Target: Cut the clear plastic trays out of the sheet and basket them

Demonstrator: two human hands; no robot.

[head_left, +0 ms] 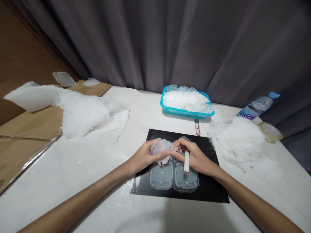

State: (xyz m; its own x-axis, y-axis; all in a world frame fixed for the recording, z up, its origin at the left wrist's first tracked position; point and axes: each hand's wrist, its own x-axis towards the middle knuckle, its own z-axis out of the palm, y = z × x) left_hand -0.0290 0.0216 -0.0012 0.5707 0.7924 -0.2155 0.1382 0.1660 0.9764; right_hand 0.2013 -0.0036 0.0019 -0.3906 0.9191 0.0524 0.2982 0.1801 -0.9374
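My left hand [145, 153] is closed round a thin, translucent rounded piece [160, 147], its thumb across the front. Facing it, my right hand [195, 158] pinches at the right edge of that piece with thumb and fingertips. A white stick-like handle [186, 161] is tucked in the same hand and points down toward me; whether it has a blade or tip is hidden. Beneath both hands lies a black mat [211, 191]. On it are clear, square, round-cornered pieces, one at left [161, 176] and one at right [186, 181], with more partly covered by my hands.
Behind the mat stands a blue basket [188, 115] heaped with white translucent pieces, with thread snips [197, 127] before it. White piles lie left [82, 113] and right [243, 139]. A water bottle [259, 106], tape roll [270, 132] and cardboard [46, 124] flank the table.
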